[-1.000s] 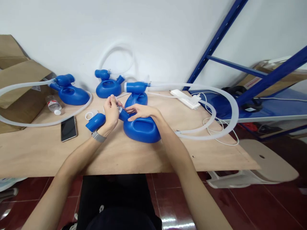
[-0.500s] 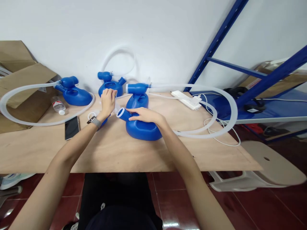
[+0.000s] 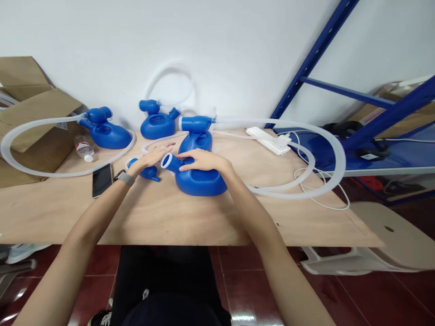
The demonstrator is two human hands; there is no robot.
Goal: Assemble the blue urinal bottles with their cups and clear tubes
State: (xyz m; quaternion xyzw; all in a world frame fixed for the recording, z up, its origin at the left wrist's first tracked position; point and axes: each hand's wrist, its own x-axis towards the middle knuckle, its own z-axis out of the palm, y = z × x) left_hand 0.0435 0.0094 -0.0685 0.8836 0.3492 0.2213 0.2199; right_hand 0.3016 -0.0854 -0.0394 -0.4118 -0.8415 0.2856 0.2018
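My right hand [image 3: 204, 160] is wrapped over the neck of a blue plastic urinal bottle [image 3: 200, 183], which sits on the table with its white-rimmed mouth tilted up to the left. Just left of that mouth, my left hand [image 3: 157, 155] reaches palm down with fingers stretched out; whether anything lies beneath it is hidden. A loose blue spouted cap [image 3: 148, 172] rests below my left wrist, partly covered by it. Right behind the held bottle stands another blue urinal bottle [image 3: 195, 141], its head fitted with a translucent hose [image 3: 335, 149].
Two more blue urinal bottles with hoses stand near the wall, one at the back [image 3: 158, 127] and one on the left [image 3: 110, 136]. A phone [image 3: 102, 180], a water bottle [image 3: 83, 149] and a cardboard box [image 3: 41, 136] are leftward. A power strip [image 3: 268, 141] lies right, beside blue shelving [image 3: 316, 54].
My left hand has come down from a raised, closed pose over the table, and its fingers are now straightened. The spouted cap shows more. My right hand stays on the urinal bottle.
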